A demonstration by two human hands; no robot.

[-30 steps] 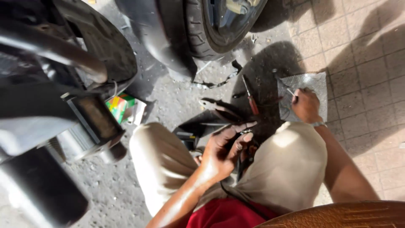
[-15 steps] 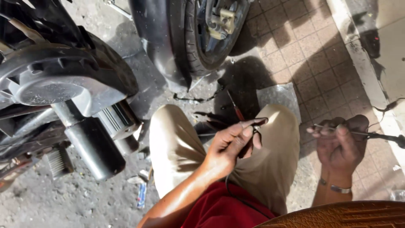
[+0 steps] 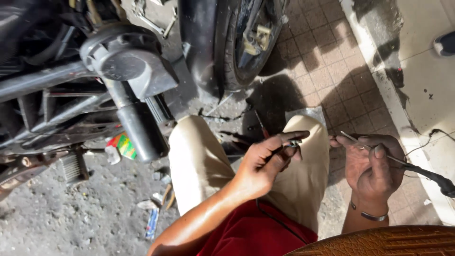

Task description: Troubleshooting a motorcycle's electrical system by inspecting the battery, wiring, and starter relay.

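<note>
the left hand pinched a small metal fitting, likely light and slippery; the right hand closed around a thin, stiff-looking cable.

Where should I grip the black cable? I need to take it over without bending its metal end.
Grip the thick black cable sheath just right of the right hand, coming from above. It lies clear there, while the thin metal end sticks out left, past the fingers.
</note>
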